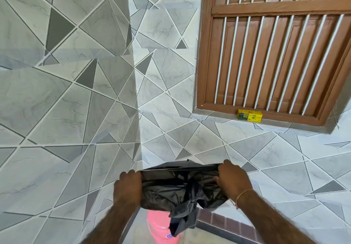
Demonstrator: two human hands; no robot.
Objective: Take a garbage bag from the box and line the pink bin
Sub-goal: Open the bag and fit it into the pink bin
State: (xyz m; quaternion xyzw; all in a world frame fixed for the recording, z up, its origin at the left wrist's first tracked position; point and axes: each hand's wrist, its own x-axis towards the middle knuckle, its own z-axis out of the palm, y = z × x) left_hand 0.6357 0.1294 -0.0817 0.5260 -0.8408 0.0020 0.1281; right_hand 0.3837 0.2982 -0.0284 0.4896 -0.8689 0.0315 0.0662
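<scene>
A black garbage bag (176, 188) is stretched between both hands in front of a tiled corner. My left hand (128, 185) grips its left edge and my right hand (232, 177) grips its right edge. The top edge is pulled taut; crumpled folds hang down in the middle. Below the bag stands the pink bin (161, 228), partly hidden by the hanging plastic. The yellow and green garbage bag box (249, 115) lies on the window ledge, far up and to the right of my hands.
A brown wooden window (275, 50) with white bars fills the upper right. Grey geometric tiles (66, 101) cover both walls of the corner. A dark brown tiled ledge (218, 223) runs right of the bin.
</scene>
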